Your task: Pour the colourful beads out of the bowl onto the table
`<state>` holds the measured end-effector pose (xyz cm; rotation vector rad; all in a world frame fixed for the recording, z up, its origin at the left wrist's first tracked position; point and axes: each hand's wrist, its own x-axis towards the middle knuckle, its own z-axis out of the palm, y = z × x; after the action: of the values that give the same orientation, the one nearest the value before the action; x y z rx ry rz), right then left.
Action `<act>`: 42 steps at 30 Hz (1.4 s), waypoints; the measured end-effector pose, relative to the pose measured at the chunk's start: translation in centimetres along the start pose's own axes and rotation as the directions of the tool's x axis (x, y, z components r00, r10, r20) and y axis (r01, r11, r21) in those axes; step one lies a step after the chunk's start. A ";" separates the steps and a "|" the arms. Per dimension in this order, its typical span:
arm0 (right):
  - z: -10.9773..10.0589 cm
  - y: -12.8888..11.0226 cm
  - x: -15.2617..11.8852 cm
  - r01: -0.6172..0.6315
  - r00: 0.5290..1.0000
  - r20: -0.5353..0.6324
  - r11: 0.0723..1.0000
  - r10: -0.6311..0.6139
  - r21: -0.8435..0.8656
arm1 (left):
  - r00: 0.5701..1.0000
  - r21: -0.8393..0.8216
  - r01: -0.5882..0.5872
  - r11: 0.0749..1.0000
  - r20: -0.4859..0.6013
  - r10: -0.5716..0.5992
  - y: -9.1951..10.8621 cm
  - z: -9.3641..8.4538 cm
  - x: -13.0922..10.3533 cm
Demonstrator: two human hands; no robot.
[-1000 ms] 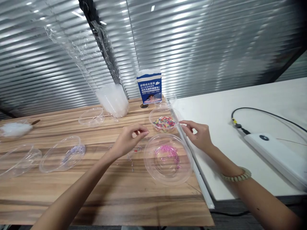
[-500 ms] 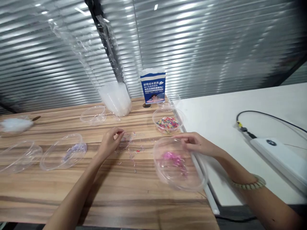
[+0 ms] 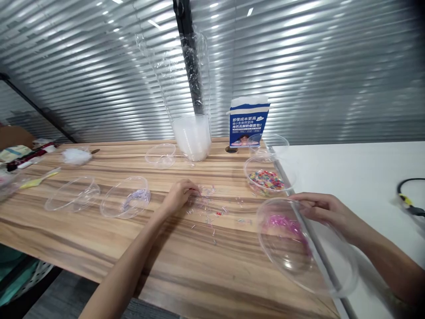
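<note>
The left hand (image 3: 179,195) lies low on the striped wooden tabletop (image 3: 199,261), its fingers (image 3: 190,191) curled together over the near edge of a loose scatter of small clear and coloured beads (image 3: 209,212). The fingertips seem pinched on something tiny, but what, if anything, they have hold of cannot be told.

The right hand (image 3: 323,210) grips the far rim of a large clear plastic bowl (image 3: 299,252), fingers over the rim. The bowl is tilted and hangs partly off the wood over the metal edge strip (image 3: 318,252) beside the white table (image 3: 348,177). Pink tube beads (image 3: 282,223) sit in it, gathered on the side toward the scatter; the tilt looks like what keeps them together.

Taking the scatter as landmark: just beyond it to the right stands a small clear bowl of mixed bright beads (image 3: 267,179). To its left lie a clear shallow dish with pale purple beads (image 3: 128,201) and, farther left, an empty-looking clear dish (image 3: 71,197). Behind it stand a stack of clear cups in a plastic sleeve (image 3: 192,137), another clear dish (image 3: 160,155) and a blue and white paper bag (image 3: 248,120).
</note>
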<state>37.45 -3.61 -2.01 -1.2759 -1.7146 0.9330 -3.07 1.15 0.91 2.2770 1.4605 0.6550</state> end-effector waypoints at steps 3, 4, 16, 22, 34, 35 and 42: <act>-0.1 -0.1 0.2 -0.162 0.984 0.108 0.965 0.142 0.204 | 0.999 -0.008 -0.032 0.999 0.017 0.032 0.4 0.6 0.0; -0.1 -0.2 0.2 -0.190 0.980 0.101 0.955 0.171 0.229 | 0.999 0.003 -0.034 0.999 0.013 0.034 0.4 0.7 0.1; -0.1 -0.6 0.2 -0.280 0.960 0.110 0.914 0.259 0.295 | 0.974 0.258 -0.226 0.939 0.093 0.208 -0.1 1.0 1.2; -0.1 -1.1 0.4 -0.235 0.972 0.078 0.934 0.222 0.270 | 0.984 0.210 -0.178 0.961 0.061 0.168 0.8 0.9 1.3; 1.1 -2.2 0.5 -0.143 0.975 0.204 0.952 0.089 0.269 | 0.827 -0.314 -0.495 0.810 0.116 0.550 17.0 1.6 1.0; 1.1 -2.3 0.5 -0.148 0.974 0.208 0.950 0.091 0.277 | 0.803 -0.271 -0.531 0.803 0.139 0.579 17.1 1.8 1.3; 0.6 -2.2 0.5 -0.128 0.983 0.166 0.943 0.079 0.308 | 0.994 0.092 -0.009 0.996 -0.112 0.019 8.2 1.5 3.1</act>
<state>35.95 -3.64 -0.23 -1.1111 -1.5416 1.3399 5.00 0.64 4.60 2.3558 1.5571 0.7461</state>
